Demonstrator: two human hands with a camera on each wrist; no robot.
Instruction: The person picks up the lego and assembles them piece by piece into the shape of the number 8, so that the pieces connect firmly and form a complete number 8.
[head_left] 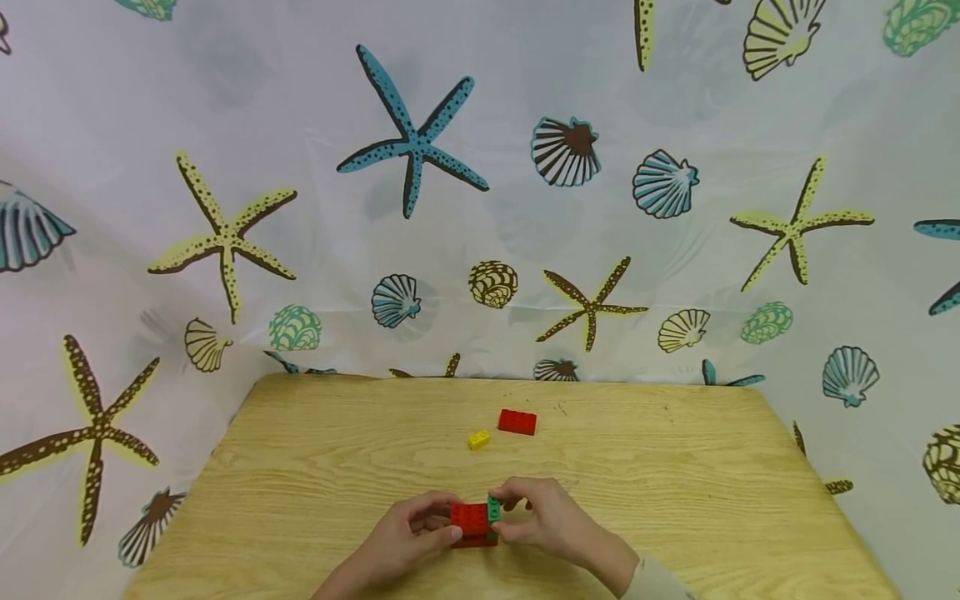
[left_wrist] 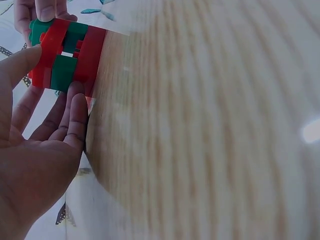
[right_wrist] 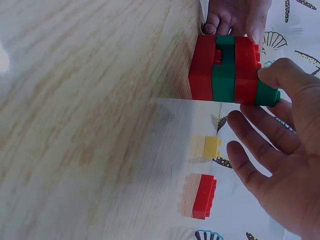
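Observation:
A stack of toy building bricks (head_left: 469, 518) stands near the front of the table between both hands. It has a red brick (right_wrist: 202, 70) at the bottom, green bricks (right_wrist: 223, 84) with a gap between them in the middle, and another red brick (left_wrist: 47, 72) above. A small green brick (head_left: 492, 509) sits on the top at the right end. My right hand (head_left: 553, 525) pinches this green brick between thumb and fingers. From the left, my left hand (head_left: 408, 533) grips the stack, thumb in front and fingers behind.
Farther back on the wooden table (head_left: 337, 433) lie a small yellow brick (head_left: 478, 440) and a longer red brick (head_left: 517, 422). A white cloth (head_left: 480, 225) printed with starfish and shells hangs behind the table and along both sides.

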